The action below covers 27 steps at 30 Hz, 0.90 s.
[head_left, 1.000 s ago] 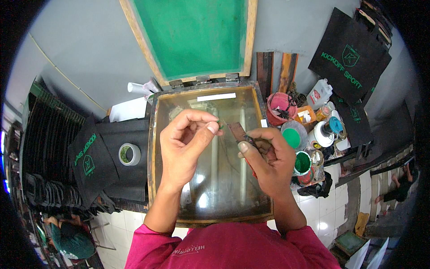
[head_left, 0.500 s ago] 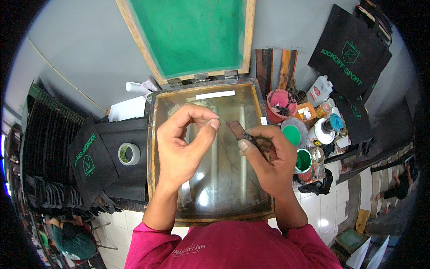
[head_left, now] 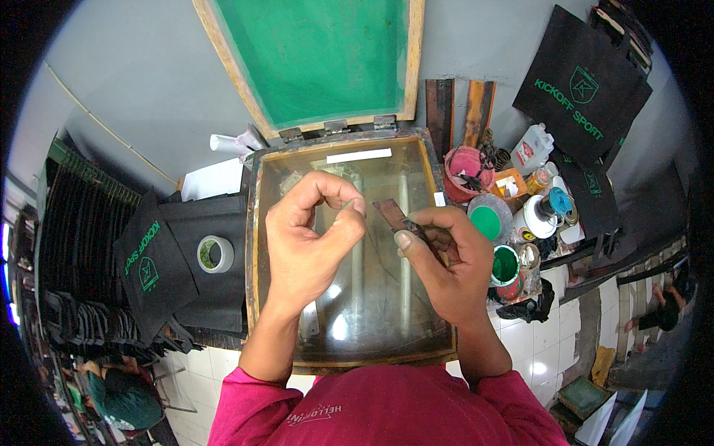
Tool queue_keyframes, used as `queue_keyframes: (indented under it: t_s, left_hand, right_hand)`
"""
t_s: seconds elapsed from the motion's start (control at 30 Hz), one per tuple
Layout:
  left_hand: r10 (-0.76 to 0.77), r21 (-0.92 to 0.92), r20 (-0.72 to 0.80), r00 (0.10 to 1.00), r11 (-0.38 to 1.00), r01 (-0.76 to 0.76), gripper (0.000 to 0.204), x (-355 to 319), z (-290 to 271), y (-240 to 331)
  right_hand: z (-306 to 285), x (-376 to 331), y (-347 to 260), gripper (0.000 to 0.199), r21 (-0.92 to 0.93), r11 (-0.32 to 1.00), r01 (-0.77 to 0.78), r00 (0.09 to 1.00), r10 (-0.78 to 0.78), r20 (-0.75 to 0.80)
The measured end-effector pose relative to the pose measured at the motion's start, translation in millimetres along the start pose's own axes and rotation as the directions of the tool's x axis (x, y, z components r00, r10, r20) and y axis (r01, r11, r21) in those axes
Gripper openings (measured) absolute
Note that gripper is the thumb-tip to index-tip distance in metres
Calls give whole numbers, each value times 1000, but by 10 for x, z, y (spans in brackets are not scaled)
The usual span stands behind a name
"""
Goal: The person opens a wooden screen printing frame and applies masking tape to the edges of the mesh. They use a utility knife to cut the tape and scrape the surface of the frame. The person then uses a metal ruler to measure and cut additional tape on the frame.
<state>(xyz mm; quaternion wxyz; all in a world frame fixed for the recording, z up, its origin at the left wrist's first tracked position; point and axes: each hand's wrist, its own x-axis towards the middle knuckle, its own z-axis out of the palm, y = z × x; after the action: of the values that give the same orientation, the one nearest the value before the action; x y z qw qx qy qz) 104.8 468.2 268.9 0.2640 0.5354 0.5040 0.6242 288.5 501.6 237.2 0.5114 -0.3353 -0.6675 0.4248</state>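
Observation:
Above a glass-topped table (head_left: pixel 379 308) with a wooden rim, my left hand (head_left: pixel 301 245) pinches thumb and forefinger together. Whatever lies between those fingertips is too small to make out. My right hand (head_left: pixel 454 260), a little to the right, grips a small flat reddish-brown strip (head_left: pixel 388 213) with a dark, stained lower end. The strip's tip points up and left toward my left fingertips, with a narrow gap between. Hinged at the table's far edge, a wood-framed green printing screen (head_left: pixel 320 59) stands raised.
Left of the table, a tape roll (head_left: pixel 216 254) lies on black bags (head_left: pixel 178 275). On the right are a pink bucket (head_left: pixel 468 175), a pot of green ink (head_left: pixel 505 265) and a white bottle (head_left: pixel 533 147). Another person (head_left: pixel 123 398) is at lower left.
My left thumb has curled in against the forefinger, and the hand has shifted very slightly. My right hand keeps the brown strip in nearly the same place.

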Motion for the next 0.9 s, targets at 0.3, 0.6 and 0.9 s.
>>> queue_keyframes:
  t_s: [0.3, 0.6, 0.9]
  left_hand:
    - [-136, -358, -31, 990, 927, 117, 6, -26, 61, -8]
    - [-88, -285, -129, 988, 957, 48, 5, -80, 92, 2]
    - [-82, -368, -138, 987, 929, 26, 6, -92, 101, -13]
  right_hand:
    - [15, -10, 29, 19, 47, 998, -38, 999, 39, -13]
    - [2, -4, -16, 18, 116, 986, -116, 993, 116, 4]
    - [3, -11, -44, 20, 195, 972, -131, 991, 129, 25]
